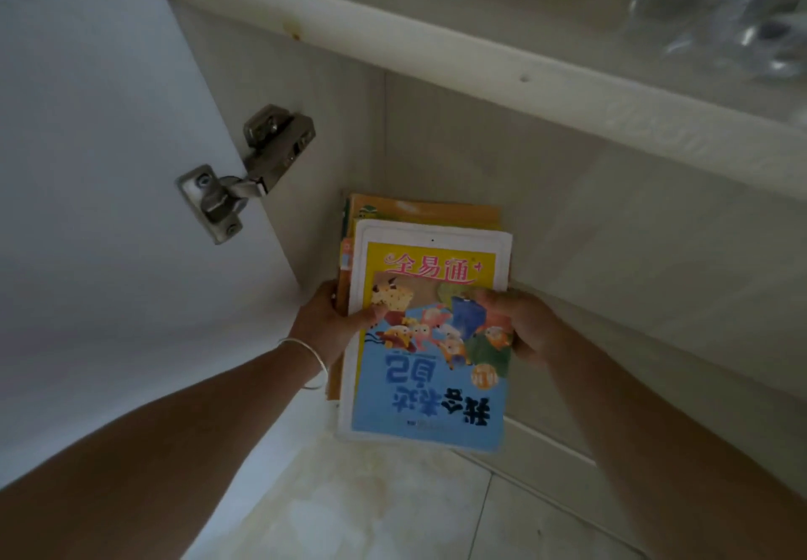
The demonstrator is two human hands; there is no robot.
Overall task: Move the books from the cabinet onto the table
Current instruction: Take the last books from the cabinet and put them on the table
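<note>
1. Left of the stack of books, the open cabinet door is cut off by the frame edge; a metal hinge is seen on it.
2. The stack is held at the cabinet opening, above the tiled floor; the lower books are largely hidden beneath the blue book.
3. The left hand, a bracelet at its wrist, and the right hand are clamped on the stack's sides, fingers partly hidden underneath.
4. Upper right of the stack, blurred clear plastic is seen on a pale ledge.
</note>
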